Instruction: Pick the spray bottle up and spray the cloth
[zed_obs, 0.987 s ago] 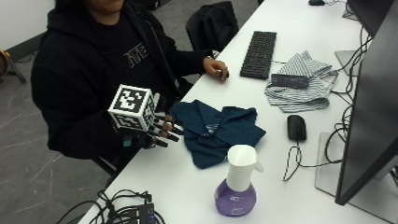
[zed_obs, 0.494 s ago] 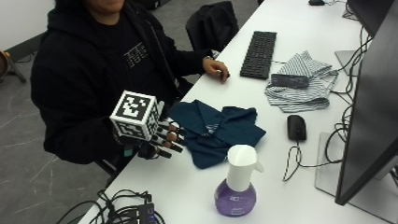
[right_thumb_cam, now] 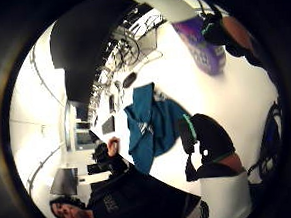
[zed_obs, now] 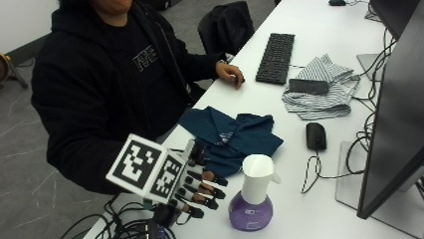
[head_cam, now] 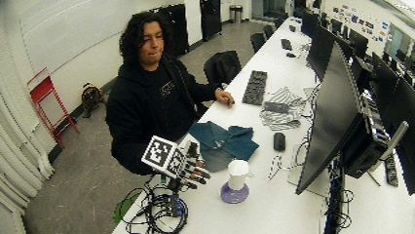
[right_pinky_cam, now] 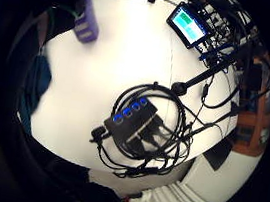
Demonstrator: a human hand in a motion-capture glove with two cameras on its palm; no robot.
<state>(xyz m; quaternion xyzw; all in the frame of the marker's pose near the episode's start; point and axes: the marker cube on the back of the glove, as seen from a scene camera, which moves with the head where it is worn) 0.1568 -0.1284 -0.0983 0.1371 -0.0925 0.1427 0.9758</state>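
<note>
The spray bottle [zed_obs: 254,200] has a purple base and a white sprayer and stands upright near the table's front end. The dark teal cloth [zed_obs: 232,135] lies crumpled just behind it. My gloved right hand [zed_obs: 199,186] hovers beside the bottle on the table-edge side. Its fingers [zed_obs: 213,190] are spread and reach toward the bottle without touching it, and they hold nothing. The wide outside view shows the same: hand [head_cam: 190,170], bottle [head_cam: 235,184], cloth [head_cam: 225,141]. In the thumb side palm view the bottle [right_thumb_cam: 205,48] and cloth [right_thumb_cam: 147,125] both appear.
A black hub with tangled cables [right_pinky_cam: 134,123] lies at the table's front end under my hand. A mouse [zed_obs: 316,135], a striped cloth [zed_obs: 321,88], a keyboard [zed_obs: 276,51] and a monitor [zed_obs: 397,114] stand farther back. The person's bare left hand [zed_obs: 231,74] rests by the keyboard.
My gloved hand has moved from the cloth's near edge along the table edge toward the spray bottle. The bottle and cloth have not moved.
</note>
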